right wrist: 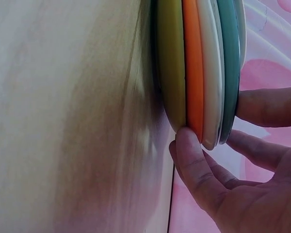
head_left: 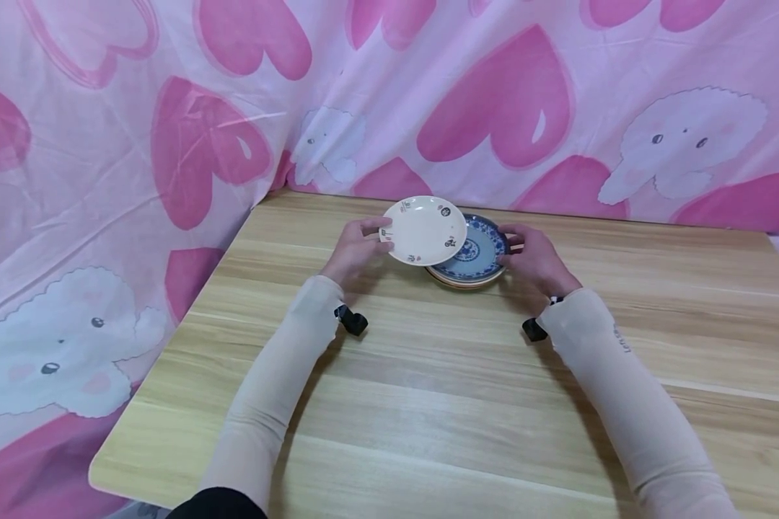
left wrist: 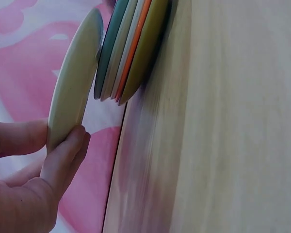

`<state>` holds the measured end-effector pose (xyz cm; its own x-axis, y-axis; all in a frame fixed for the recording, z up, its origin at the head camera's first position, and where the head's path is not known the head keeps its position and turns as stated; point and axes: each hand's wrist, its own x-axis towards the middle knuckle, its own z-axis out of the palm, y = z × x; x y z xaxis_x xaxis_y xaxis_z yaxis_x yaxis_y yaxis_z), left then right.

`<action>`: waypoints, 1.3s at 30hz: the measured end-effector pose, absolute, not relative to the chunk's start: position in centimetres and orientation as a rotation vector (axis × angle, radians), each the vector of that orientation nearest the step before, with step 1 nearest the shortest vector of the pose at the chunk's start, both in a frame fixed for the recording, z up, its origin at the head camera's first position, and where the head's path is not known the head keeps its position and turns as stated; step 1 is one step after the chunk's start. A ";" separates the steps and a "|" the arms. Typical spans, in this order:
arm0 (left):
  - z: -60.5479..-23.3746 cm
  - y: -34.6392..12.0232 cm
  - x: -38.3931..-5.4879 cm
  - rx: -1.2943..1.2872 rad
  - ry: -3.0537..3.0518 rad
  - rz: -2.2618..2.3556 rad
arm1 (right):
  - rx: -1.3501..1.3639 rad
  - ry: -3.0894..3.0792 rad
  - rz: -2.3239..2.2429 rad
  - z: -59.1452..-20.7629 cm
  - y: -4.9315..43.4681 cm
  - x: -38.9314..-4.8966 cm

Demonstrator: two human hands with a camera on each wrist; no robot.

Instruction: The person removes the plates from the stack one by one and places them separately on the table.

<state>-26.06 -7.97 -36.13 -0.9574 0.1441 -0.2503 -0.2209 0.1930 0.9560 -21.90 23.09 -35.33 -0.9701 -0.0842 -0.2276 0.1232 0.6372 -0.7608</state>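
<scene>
My left hand (head_left: 357, 249) pinches the left edge of a white plate (head_left: 423, 229) with small printed figures. In the left wrist view, this raised plate (left wrist: 75, 82) has the thumb on one face and fingers on the other. It overlaps a blue-patterned plate (head_left: 477, 252), the top one of a stack; whether the two touch is unclear. At the stack's right edge, my right hand (head_left: 535, 256) has its fingers curled about the rims. Below the top plate, the right wrist view shows pale rims, an orange plate (right wrist: 193, 68) and a yellow-olive plate (right wrist: 170, 63) at the bottom.
The stack stands near the back edge of a wooden table (head_left: 428, 404). Behind it and along the left side hangs a pink cloth (head_left: 363, 94) with hearts and white animal faces. Small black cameras (head_left: 352, 321) sit on both wrists.
</scene>
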 end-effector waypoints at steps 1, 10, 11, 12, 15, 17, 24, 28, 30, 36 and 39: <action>-36.2 -8.0 -26.1 -0.084 2.188 1.843 | 0.037 2.616 -1.242 -35.3 23.1 -21.9; -36.3 -8.5 -26.2 -0.198 2.242 1.892 | 0.053 2.612 -1.244 -35.3 23.1 -21.8; -36.3 -8.6 -26.3 -0.214 2.244 1.899 | 0.053 2.611 -1.244 -35.3 23.1 -21.8; -36.3 -8.7 -26.3 -0.228 2.246 1.906 | 0.053 2.610 -1.244 -35.3 23.1 -21.8; -36.2 -9.1 -26.4 -0.261 2.255 1.927 | 0.047 2.614 -1.245 -35.2 23.2 -21.8; -36.2 -9.4 -26.5 -0.274 2.262 1.941 | 0.033 2.621 -1.243 -35.2 23.1 -21.9; -36.5 -10.9 -27.0 -0.324 2.323 1.915 | 0.011 2.629 -1.235 -35.3 23.1 -22.0; -36.7 -11.6 -27.1 -0.347 2.331 1.888 | 0.013 2.630 -1.234 -35.4 23.1 -22.0; -36.8 -11.8 -27.2 -0.353 2.322 1.886 | 0.017 2.627 -1.236 -35.3 23.1 -22.0; -37.1 -12.2 -27.3 -0.356 2.338 1.860 | 0.026 2.614 -1.221 -35.3 23.0 -22.0; -37.3 -12.3 -27.5 -0.349 2.349 1.844 | 0.016 2.619 -1.197 -35.3 23.0 -21.9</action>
